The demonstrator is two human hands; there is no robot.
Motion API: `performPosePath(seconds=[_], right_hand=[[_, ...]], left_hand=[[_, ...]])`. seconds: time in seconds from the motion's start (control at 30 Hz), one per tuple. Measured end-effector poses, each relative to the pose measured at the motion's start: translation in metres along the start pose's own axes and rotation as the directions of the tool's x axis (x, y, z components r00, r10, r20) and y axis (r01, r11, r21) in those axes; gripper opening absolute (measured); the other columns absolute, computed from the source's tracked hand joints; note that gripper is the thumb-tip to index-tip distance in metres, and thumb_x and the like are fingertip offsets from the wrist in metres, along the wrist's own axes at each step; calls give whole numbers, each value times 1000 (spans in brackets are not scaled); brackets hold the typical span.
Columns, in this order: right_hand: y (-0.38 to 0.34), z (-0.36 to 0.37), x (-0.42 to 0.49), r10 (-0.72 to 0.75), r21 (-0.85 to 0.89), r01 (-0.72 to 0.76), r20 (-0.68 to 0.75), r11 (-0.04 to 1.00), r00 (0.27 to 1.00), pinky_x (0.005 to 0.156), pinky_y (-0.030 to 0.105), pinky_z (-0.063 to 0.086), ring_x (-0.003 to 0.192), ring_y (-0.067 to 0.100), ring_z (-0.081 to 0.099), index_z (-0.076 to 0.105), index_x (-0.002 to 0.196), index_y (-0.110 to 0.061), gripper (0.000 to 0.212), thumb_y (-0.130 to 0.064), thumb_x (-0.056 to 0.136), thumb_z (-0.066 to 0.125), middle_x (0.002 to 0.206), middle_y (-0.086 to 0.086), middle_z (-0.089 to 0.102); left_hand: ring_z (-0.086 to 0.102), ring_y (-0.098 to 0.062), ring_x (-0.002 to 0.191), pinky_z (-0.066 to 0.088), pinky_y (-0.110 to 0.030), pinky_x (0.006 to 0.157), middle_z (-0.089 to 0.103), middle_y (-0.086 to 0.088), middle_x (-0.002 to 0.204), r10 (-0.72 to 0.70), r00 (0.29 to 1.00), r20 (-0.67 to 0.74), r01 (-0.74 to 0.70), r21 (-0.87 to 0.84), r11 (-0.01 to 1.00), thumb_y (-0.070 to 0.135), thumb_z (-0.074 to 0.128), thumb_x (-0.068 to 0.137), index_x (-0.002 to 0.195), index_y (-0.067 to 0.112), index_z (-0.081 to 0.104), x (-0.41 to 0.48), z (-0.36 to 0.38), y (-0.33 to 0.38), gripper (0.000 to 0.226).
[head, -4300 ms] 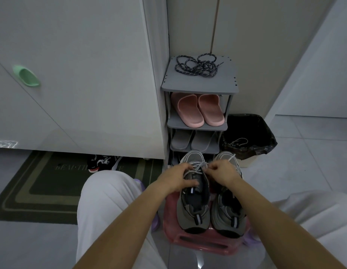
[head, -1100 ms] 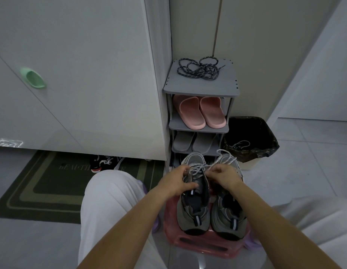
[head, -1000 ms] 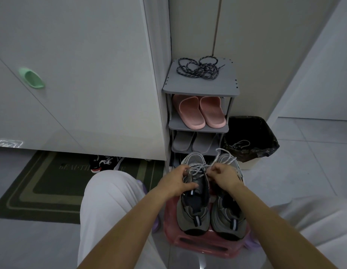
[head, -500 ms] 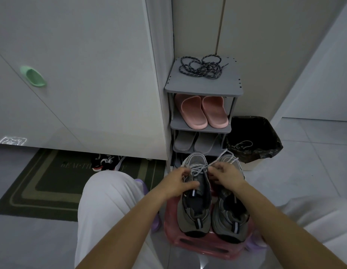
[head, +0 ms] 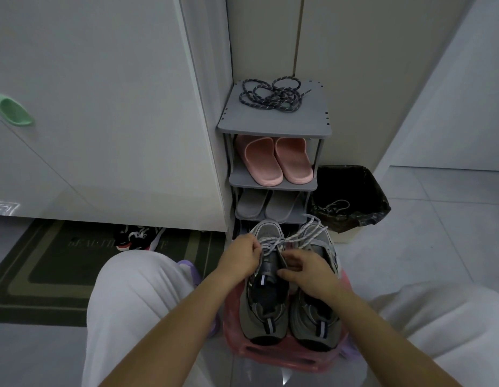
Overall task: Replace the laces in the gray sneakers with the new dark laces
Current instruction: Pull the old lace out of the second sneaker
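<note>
Left hand (head: 240,254) pinches pale old lace (head: 273,243) of left gray sneaker (head: 263,317). Right hand (head: 307,272) is curled, pinching the same sneaker's upper. It sits beside right gray sneaker (head: 315,311) on pink stool (head: 284,358). Dark laces (head: 270,94) are piled on shoe rack top shelf (head: 273,124).

Dim, flat indoor light, and a wide lens is bending your edges.
You're working in soft greyish light that seems to fall from above: shade pools under each tier of the shoe rack (head: 273,127), with no hard-edged shadows. There's a small glare patch on the cabinet door (head: 2,206) at far left and a bright glint on the floor tile (head: 284,379) near you. The bin (head: 354,174) sinks close to black, its detail lost. Straight lines bow toward the left and right edges. Your left hand (head: 240,252) and right hand (head: 307,272) read sharp with no smear, and the pale laces (head: 298,237) show crisp.
</note>
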State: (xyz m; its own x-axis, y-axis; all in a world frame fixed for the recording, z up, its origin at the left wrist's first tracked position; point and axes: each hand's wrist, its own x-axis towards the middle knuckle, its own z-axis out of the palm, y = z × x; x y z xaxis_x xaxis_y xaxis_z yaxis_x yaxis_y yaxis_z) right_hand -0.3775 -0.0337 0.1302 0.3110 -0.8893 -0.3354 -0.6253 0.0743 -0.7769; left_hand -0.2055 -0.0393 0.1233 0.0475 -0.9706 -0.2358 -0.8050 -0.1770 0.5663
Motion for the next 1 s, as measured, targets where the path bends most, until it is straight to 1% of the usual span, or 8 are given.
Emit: performPosePath(seconds=[0.13, 0.2, 0.37, 0.57, 0.7, 0.77, 0.87, 1.0], right_hand=[[1, 0, 0, -2, 15, 2, 9, 1000, 1000, 88, 16, 43, 103, 8, 60, 58, 125, -13, 46, -16, 82, 70, 117, 1, 65], [1, 1, 0, -11, -6, 11, 10, 1000, 1000, 91, 17, 43, 109, 10, 59, 56, 128, -14, 47, -17, 83, 69, 119, 1, 63], [2, 1, -1, -31, -32, 31, -5, 999, 1000, 94, 20, 45, 112, 11, 60, 58, 126, -16, 44, -19, 83, 68, 118, 0, 64], [-1, 1, -1, -19, -52, 19, -4, 998, 1000, 92, 15, 40, 114, 11, 57, 56, 128, -16, 44, -18, 85, 66, 123, 1, 62], [-1, -1, -1, 1, -45, -1, 4, 999, 1000, 92, 17, 39, 117, 12, 56, 54, 130, -16, 47, -17, 85, 67, 124, 4, 62], [-1, -1, -1, 13, -41, -13, 6, 999, 1000, 92, 19, 41, 116, 12, 56, 55, 130, -16, 47, -17, 84, 67, 123, 4, 62], [1, 0, 0, 30, -23, -30, 3, 999, 1000, 98, 25, 44, 115, 13, 57, 56, 128, -17, 47, -18, 83, 69, 122, 5, 63], [1, 1, 1, 37, 1, -37, 2, 999, 999, 98, 26, 45, 114, 14, 58, 57, 127, -16, 46, -16, 82, 69, 120, 6, 64]], left_hand=[[52, -22, 68, 37, -32, 58, 54, -7, 77, 44, 995, 86, -57, 146, 988, 17, 40, 98, 97, 4, 46, 11, -14, 4, 14], [54, -26, 72, 40, -35, 61, 58, -11, 82, 40, 995, 89, -53, 144, 988, 18, 39, 98, 98, 3, 45, 15, -18, 5, 16], [59, -27, 87, 41, -32, 72, 64, -12, 93, 34, 999, 10, -34, 11, 999, 26, 45, 98, 95, 6, 55, 3, -10, -3, 22], [53, -19, 79, 32, -23, 64, 58, -4, 85, 4, 998, -69, -7, -47, 999, 22, 53, 94, 86, 12, 54, -9, -1, -5, 13], [65, -22, 77, 54, -37, 72, 67, -8, 84, -118, 993, 12, 119, -164, 979, 21, 39, 97, 88, 3, 54, 6, -13, -10, 25], [68, -21, 77, 56, -44, 76, 69, -9, 83, -138, 990, 36, 142, -195, 970, 20, 36, 97, 88, 3, 56, 11, -15, -11, 28], [60, -20, 76, 48, -31, 70, 62, -5, 80, -90, 995, 36, 94, -134, 986, 25, 43, 98, 87, 7, 53, 6, -12, -5, 23], [45, -17, 71, 30, -27, 60, 41, 6, 65, -78, 996, 47, 82, -73, 994, 27, 54, 94, 67, 18, 39, -3, -6, -6, 32]])
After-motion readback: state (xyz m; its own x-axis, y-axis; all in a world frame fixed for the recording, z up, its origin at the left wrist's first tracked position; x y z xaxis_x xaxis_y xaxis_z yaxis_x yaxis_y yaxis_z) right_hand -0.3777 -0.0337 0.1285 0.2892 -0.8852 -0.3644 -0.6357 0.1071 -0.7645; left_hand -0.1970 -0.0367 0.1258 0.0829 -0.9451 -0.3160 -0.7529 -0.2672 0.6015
